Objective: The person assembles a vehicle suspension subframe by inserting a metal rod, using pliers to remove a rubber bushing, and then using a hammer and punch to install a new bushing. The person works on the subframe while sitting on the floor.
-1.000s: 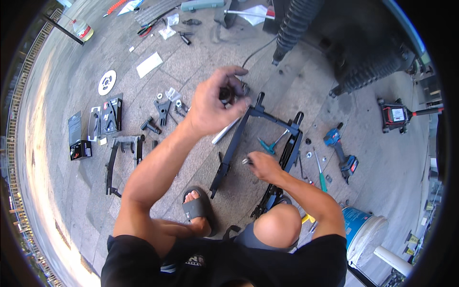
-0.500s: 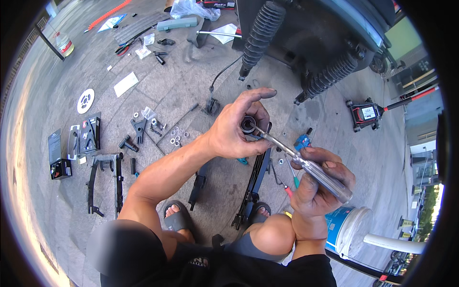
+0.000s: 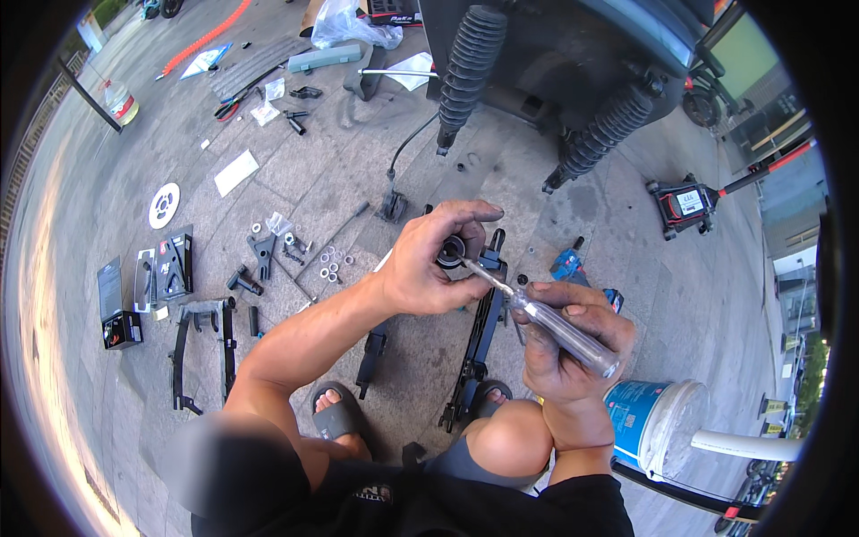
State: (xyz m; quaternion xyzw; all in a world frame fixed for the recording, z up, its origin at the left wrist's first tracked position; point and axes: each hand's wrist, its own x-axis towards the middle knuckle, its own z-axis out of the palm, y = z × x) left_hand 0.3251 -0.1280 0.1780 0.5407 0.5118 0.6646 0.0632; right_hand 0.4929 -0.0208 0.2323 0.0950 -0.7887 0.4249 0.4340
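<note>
The left hand [image 3: 416,273] curls its thumb and fingers round a small dark round part with a hollow centre [image 3: 451,251], the index finger reaching out to the right; the right hand [image 3: 568,371] is closed round the handle of a slim screwdriver-like tool with a clear plastic grip [image 3: 577,342]. The round part sits mid-scene, lifted above the paving, and the tool slants from the near right to its opening; whether the tip touches the inner wall cannot be told. To work well here, the tip should probably catch the inner edge squarely, with short, gentle pressure applied at several spots round the rim so nothing tilts or gets scratched. The left fingertips are best held clear of the tip's line, since a slip would likely drive it into them. Working over the black metal frame [image 3: 474,345] risks a dropped piece rolling beneath it, so a low hold seems wiser. The loose pale rings [image 3: 333,259] on the left and the 2 black coil-spring shock absorbers [image 3: 470,80] on the far side lie well apart from both hands.
</note>
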